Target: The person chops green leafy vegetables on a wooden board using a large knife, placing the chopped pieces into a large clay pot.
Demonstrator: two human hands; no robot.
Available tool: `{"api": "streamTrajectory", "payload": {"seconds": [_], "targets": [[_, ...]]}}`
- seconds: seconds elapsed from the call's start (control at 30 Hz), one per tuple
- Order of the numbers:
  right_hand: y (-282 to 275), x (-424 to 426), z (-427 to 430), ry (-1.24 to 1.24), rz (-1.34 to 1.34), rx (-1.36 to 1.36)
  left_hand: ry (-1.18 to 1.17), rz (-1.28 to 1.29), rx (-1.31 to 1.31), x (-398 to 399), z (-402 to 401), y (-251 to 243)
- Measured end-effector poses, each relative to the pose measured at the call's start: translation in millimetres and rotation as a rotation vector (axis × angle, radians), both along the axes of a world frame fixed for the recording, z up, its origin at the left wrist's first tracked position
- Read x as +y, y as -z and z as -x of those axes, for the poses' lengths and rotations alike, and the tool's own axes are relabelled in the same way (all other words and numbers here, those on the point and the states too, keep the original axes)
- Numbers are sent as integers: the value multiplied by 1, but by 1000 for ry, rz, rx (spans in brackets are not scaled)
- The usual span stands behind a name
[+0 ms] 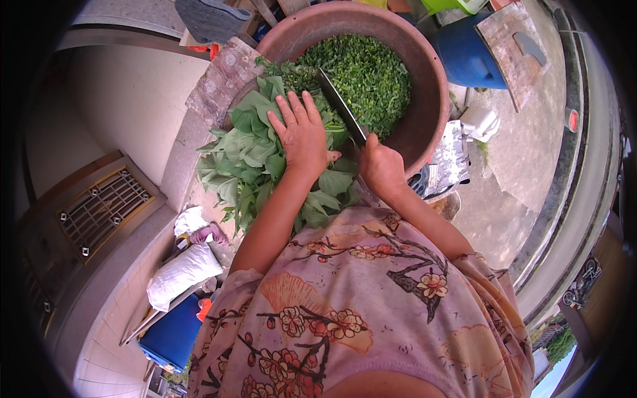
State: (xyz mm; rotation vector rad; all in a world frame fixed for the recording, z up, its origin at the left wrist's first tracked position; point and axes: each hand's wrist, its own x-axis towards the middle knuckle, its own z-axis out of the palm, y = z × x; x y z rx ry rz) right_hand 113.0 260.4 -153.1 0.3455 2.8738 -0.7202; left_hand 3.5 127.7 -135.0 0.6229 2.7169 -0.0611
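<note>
My left hand (302, 134) lies across a thick bunch of leafy greens (249, 149), fingers slightly spread and thumb out to the right, holding the bunch down. In my right hand (382, 166) is the handle of a knife (343, 107) with a broad dark blade. The blade points up and to the left, just right of the left fingers, at the cut end of the stems. Beyond the blade, finely chopped greens (368, 74) fill part of a large reddish-brown tub (423, 129). Whatever supports the bunch is mostly hidden under the leaves.
A worn patterned board (226, 79) sits at the tub's left rim. To the right stands a blue barrel (465, 52) topped by a board (507, 54) with a grey blade-like piece (530, 48). A white plastic jug (480, 123) lies on the concrete. At lower left are a white sack (184, 276) and a blue bin (171, 331).
</note>
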Motion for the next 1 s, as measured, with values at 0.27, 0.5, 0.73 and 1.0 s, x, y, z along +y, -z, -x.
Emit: {"api": "streamTrajectory", "payload": {"seconds": [0.27,0.5,0.73,1.0], "targets": [[-29,11,0,22,72,36,102,-32,140,-3,12,29],[-56,2,-15,47,94,18,44,-36,76,-3,12,41],[-31,5,25,25,9,57,81,-158,202,9,29,21],[45,-20,65,136,66,63,20,-168,163,-3,20,39]]}}
